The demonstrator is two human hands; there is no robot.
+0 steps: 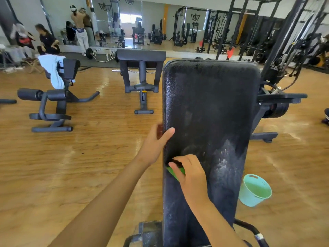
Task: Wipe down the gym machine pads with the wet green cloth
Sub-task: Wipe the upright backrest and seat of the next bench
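Teal bucket (249, 198) stands on floor (106, 157) beside pad (211, 107).

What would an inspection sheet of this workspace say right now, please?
Surface: long black textured machine pad, whitish smears at its lower right.
Job's things: green cloth against the pad's lower left, mostly hidden under the right hand.
Clutter: mint-green plastic bucket on the wooden floor beside the pad.
Hands: left hand grips the pad's left edge; right hand holds the cloth.
Cables: thin machine cables at far right.
Surroundings: black padded benches, one draped with a white towel; mirrored wall; people far left.
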